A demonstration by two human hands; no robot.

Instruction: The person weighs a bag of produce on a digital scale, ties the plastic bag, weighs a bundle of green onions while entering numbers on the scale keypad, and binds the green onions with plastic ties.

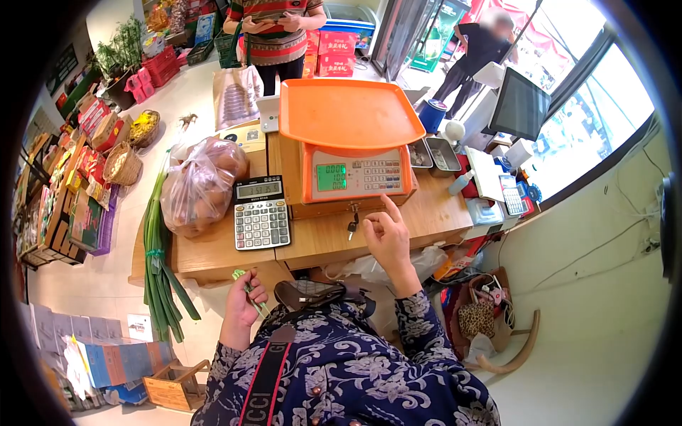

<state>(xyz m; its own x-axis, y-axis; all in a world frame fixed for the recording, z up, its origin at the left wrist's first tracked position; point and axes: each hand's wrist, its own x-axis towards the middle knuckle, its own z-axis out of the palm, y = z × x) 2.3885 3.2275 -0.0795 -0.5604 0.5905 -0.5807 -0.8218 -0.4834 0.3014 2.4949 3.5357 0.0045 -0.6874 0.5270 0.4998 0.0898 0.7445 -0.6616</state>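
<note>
My left hand point(245, 301), at the counter's near edge, is closed around a small crumpled green-and-white thing point(246, 279) whose kind I cannot make out. Just below the orange scale point(356, 174), my right hand point(388, 236) holds nothing; its index finger points up at the keypad and the other fingers are curled. The scale has a lit green display and an orange tray point(348, 113) with nothing on it. Left of it lie a calculator point(261, 216), a clear plastic bag point(202, 188) of round brownish produce, and a bunch of scallions point(158, 263) hanging over the edge.
Across the counter point(320, 238) stands a person in a striped shirt point(273, 35), hands on a phone. A paper bag point(236, 96) is nearby. A key point(352, 226) hangs below the scale. To the right are metal trays point(442, 155) and a monitor point(521, 103).
</note>
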